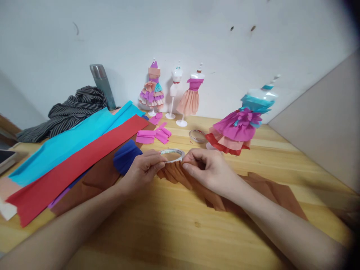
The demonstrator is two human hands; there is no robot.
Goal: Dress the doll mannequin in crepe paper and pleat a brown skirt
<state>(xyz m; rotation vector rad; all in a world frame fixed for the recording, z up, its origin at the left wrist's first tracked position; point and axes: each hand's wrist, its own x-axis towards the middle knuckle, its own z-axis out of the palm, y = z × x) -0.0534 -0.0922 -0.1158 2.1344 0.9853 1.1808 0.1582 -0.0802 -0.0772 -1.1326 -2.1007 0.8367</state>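
A long brown crepe strip (275,193) runs from the table's right side to the middle, its near-centre end gathered in small folds. My left hand (147,165) pinches the left end of the gathers, close to the rim of a white tape roll (172,152). At the right of the roll, my right hand (206,168) has thumb and forefinger closed on the top edge of the strip. The roll lies between both hands, with the folds hanging just in front of it. Part of the strip is hidden behind my right hand and forearm.
Red (81,161), turquoise (70,131) and other paper sheets lie at left, beside a striped cloth (75,108) and a bottle (103,84). Pink pieces (146,136) and another tape roll (197,136) are behind my hands. Several small dress forms stand behind, one dressed form (243,120) at right.
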